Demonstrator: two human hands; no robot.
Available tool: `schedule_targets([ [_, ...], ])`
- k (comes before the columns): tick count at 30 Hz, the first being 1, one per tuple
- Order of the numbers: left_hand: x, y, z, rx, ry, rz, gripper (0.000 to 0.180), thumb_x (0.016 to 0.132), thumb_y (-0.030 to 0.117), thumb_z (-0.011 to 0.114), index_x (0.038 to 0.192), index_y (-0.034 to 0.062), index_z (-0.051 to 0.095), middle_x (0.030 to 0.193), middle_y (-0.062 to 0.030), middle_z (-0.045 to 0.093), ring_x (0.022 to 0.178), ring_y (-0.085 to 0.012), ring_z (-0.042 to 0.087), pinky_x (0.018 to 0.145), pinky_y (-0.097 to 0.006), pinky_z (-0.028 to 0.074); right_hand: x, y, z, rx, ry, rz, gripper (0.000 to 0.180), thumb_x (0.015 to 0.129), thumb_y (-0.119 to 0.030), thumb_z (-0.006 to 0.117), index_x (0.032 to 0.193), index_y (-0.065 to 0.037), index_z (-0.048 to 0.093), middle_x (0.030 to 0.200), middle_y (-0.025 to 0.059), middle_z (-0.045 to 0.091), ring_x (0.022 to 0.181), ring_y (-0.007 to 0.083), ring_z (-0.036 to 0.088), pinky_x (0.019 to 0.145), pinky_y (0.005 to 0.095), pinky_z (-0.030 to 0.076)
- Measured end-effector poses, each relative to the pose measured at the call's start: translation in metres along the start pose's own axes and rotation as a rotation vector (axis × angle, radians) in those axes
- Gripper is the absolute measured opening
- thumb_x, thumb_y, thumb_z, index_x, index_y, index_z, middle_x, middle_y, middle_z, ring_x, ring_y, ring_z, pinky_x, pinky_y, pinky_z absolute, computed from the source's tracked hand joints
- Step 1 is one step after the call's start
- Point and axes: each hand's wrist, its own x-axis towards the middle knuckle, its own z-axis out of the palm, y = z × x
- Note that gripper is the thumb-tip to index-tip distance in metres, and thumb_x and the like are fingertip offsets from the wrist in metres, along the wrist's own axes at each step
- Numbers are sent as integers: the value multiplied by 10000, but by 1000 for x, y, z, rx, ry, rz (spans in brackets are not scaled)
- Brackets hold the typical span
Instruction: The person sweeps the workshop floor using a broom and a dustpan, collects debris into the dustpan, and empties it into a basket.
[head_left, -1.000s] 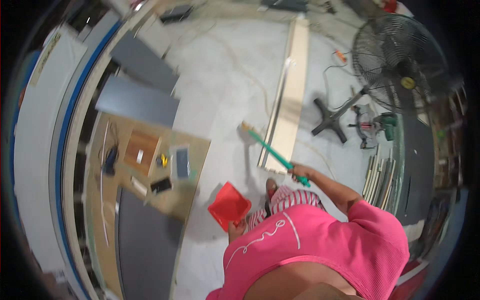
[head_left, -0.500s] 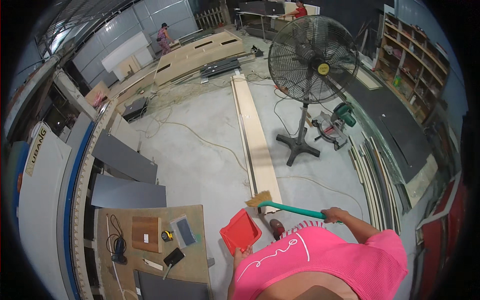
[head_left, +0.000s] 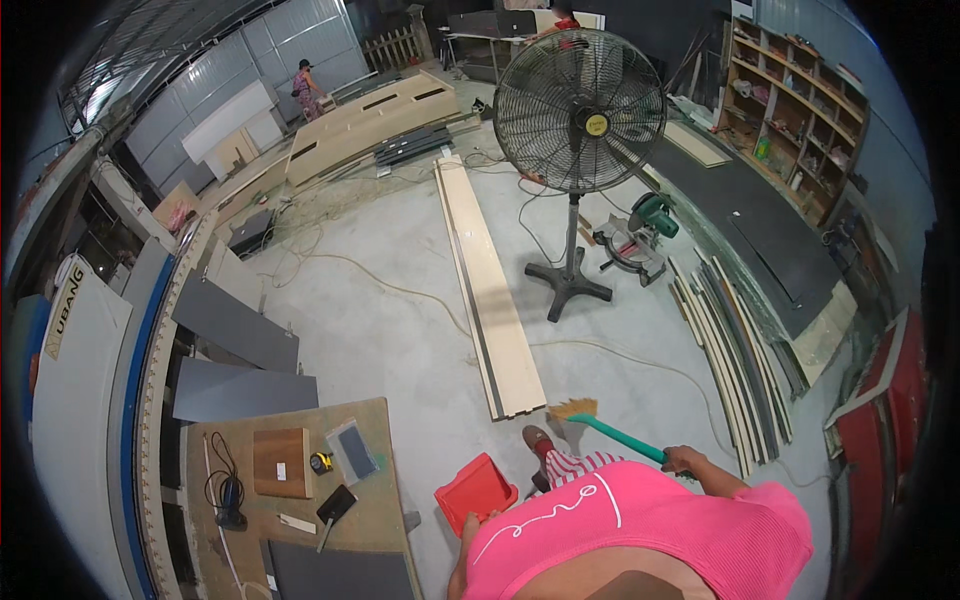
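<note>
My right hand [head_left: 684,460] is wrapped round the green handle of a broom [head_left: 620,437]. Its straw-coloured bristles [head_left: 574,409] hang beside the near end of the long boards, to the right of my shoe [head_left: 537,439]. On the left, my left hand [head_left: 472,524] grips the near edge of a red dustpan [head_left: 476,492], partly hidden by my pink shirt. The dustpan is held between the worktable and my foot, and I see nothing in it.
Long pale boards [head_left: 487,300] lie along the floor ahead. A pedestal fan [head_left: 575,240] and a green mitre saw [head_left: 645,235] stand to the right, near stacked strips [head_left: 725,350]. At the left is a worktable [head_left: 370,430] with a tape measure [head_left: 321,462]. Cords cross the floor; two people work far off.
The broom has swung right, off the boards' near end to the floor beside it. The dustpan has dropped lower, nearer my body. My view has shifted, and more of my shoe and striped trouser leg shows.
</note>
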Motion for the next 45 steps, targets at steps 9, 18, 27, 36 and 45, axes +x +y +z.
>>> schedule_targets([
  [9,-37,-9,-38,-41,-109,37,385,760,330,414,915,-23,402,813,-128,483,785,-190,489,705,-287,418,55,21,57,16,-159,150,305,592,-292,542,791,-63,570,656,57,573,571,160,551,519,289,431],
  [18,-37,2,-58,1353,30,546,409,774,353,377,913,-31,400,839,-130,493,736,-191,503,650,-286,439,86,41,79,-247,-250,-454,269,595,-259,561,752,-40,558,611,104,540,519,207,518,501,332,429],
  [27,62,47,-51,124,109,61,354,733,287,358,945,6,400,858,-134,524,811,-250,514,723,-347,399,135,69,97,195,-320,-169,193,659,-159,497,717,25,505,579,117,532,466,207,520,408,345,429],
  [36,117,88,-30,-5,261,-108,380,686,236,380,954,-34,393,884,-133,521,854,-253,504,727,-346,391,59,-53,-20,280,-214,112,186,646,-108,493,747,47,477,578,122,512,458,196,512,393,309,433],
  [45,147,125,27,-155,326,-32,355,706,239,338,854,-60,459,811,-151,546,771,-233,542,673,-320,415,123,-36,-62,142,-346,101,208,656,-149,481,764,29,463,561,102,507,461,190,511,401,313,424],
])
